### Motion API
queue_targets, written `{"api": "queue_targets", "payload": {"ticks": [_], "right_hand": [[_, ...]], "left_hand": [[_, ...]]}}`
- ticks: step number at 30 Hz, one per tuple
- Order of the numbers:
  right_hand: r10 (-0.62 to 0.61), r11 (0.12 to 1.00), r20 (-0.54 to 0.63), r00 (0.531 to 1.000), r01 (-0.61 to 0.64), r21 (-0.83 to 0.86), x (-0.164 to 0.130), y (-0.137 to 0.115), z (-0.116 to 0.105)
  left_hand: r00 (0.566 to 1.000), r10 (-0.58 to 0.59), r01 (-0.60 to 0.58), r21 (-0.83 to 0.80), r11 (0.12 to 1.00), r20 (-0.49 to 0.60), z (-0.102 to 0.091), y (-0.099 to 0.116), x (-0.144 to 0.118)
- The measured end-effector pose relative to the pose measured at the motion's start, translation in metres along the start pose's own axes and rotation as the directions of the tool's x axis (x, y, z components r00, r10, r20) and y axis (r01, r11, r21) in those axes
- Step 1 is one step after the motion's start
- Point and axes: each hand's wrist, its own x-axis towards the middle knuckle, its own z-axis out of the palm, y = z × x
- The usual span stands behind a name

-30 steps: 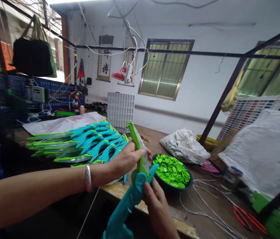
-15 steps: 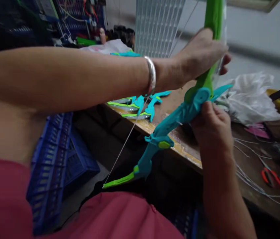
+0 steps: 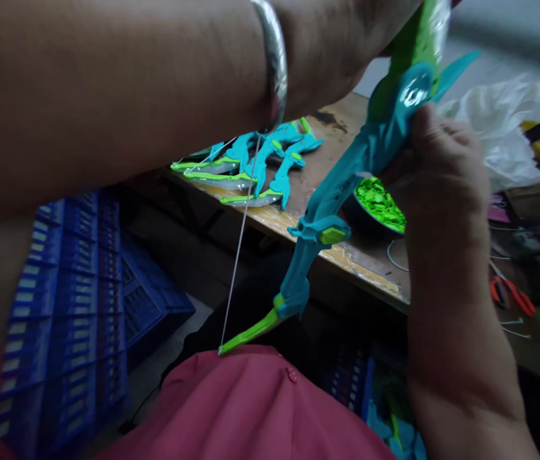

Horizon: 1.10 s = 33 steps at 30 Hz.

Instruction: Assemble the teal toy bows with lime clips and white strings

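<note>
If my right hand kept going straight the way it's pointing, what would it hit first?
The right hand points up and away, already gripping the toy bow. Past the bow, the white plastic bag on the table looks nearest, though depth is unclear.

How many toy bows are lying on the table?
3 show: toy bows side by side at the workbench edge, beyond the left forearm. More may hide behind that arm. Another is held.

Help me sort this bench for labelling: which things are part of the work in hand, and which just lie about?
In hand:
toy bow
bowstring
right hand
left hand

Lying about:
finished bows
bowl of green pieces
red scissors
blue crates
white bag
</note>
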Motion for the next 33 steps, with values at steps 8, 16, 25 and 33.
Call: {"api": "queue_targets", "payload": {"ticks": [8,16,25,33], "right_hand": [[0.034,0.997,0.054,0.998,-0.030,-0.067,-0.013,0.021,-0.006],[0.175,0.983,0.098,0.980,-0.179,0.031,-0.067,0.072,0.023],[0.224,0.958,0.156,0.962,-0.247,0.146,-0.069,0.082,0.020],[0.265,0.936,0.130,0.955,-0.288,0.204,-0.073,0.100,0.028]], "left_hand": [[0.912,0.408,-0.406,0.048,0.913,-0.043,-0.008,-0.008,0.002],[0.930,0.364,-0.353,0.160,0.922,-0.045,-0.039,-0.058,-0.026],[0.961,0.275,-0.272,0.072,0.960,-0.036,-0.050,-0.064,-0.029],[0.966,0.254,-0.253,0.023,0.967,-0.048,-0.053,-0.065,-0.018]]}}
